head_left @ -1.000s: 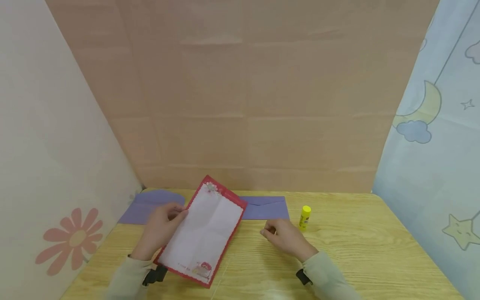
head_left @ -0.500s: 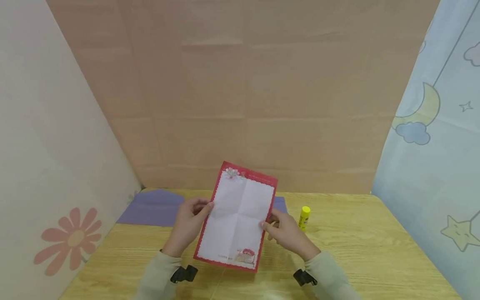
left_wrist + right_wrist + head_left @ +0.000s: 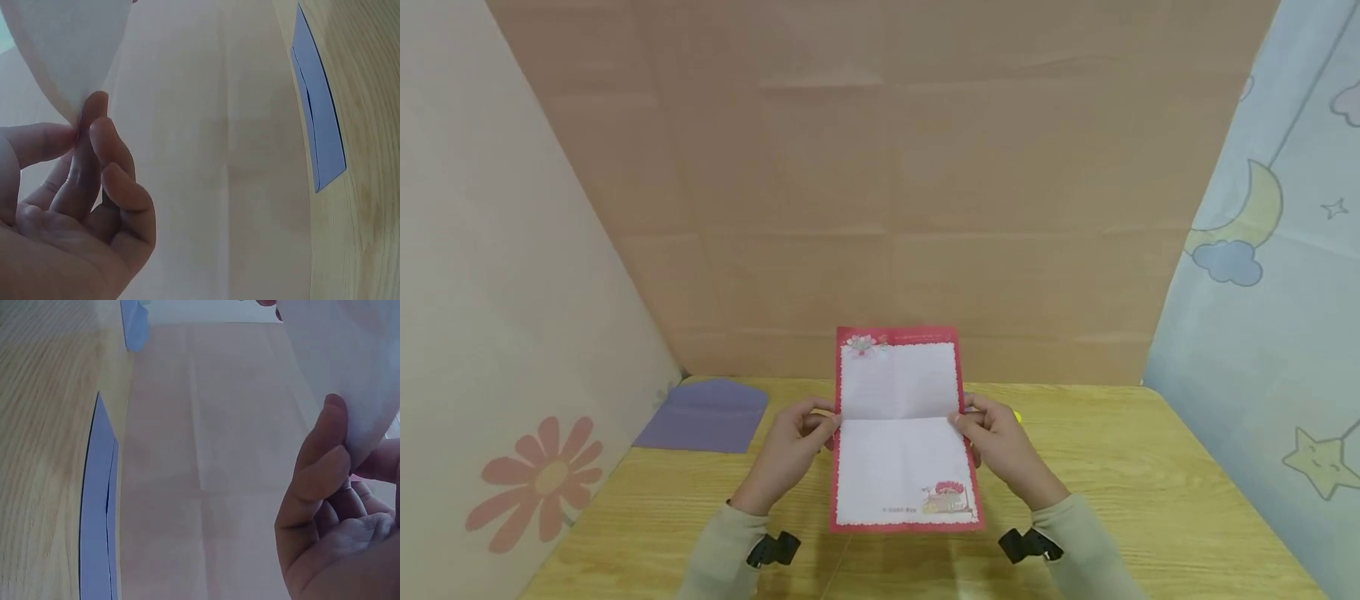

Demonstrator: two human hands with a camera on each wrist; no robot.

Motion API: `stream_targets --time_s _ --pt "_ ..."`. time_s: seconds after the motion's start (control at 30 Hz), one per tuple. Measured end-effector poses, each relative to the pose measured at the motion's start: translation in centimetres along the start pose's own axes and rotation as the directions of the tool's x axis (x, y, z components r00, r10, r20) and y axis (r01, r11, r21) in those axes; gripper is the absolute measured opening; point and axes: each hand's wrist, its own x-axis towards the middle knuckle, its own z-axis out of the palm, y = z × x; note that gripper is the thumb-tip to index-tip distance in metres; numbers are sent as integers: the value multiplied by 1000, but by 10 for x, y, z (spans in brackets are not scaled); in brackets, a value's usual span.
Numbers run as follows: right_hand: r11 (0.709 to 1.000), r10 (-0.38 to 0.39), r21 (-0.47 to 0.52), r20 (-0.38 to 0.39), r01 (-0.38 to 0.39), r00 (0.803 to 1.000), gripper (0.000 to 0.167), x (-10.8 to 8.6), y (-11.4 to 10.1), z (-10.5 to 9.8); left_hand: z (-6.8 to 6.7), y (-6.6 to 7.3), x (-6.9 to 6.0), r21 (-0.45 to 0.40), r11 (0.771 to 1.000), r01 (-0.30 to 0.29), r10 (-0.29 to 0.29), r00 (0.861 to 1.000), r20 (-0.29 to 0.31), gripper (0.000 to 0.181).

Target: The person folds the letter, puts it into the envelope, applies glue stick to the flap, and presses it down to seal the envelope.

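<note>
A sheet of letter paper (image 3: pixel 898 467) with a red border, a flower print and a small picture at its lower right stands raised above the table, facing me. Creases cross it, and it bends slightly along the middle one. My left hand (image 3: pixel 790 454) pinches its left edge between thumb and fingers at the height of that crease. On the opposite edge my right hand (image 3: pixel 1009 450) pinches it likewise. Both wrist views show the back of the paper (image 3: pixel 75 50) held at the fingertips. Behind the paper lies a purple envelope (image 3: pixel 320 106), mostly hidden in the head view.
Another purple envelope (image 3: pixel 700 417), its flap raised, lies at the table's back left. The yellow cap of a glue stick (image 3: pixel 1017 417) peeks out behind my right hand. A brown sheet (image 3: pixel 887 192) backs the wooden table (image 3: pixel 1135 500), with printed panels at both sides.
My left hand has carried the paper rightward and it has turned from slanted to upright. The right hand has taken hold of its right edge. Both hands now grip at the middle crease.
</note>
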Motion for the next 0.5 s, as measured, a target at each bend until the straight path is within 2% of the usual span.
stream_targets --time_s 0.27,0.5 --pt "998 10 58 28 -12 1000 30 -1 0 -7 0 -3 2 9 999 -31 30 998 63 20" --pt "998 -32 53 47 30 998 34 -2 4 -11 2 -6 4 -2 999 -45 45 994 99 16"
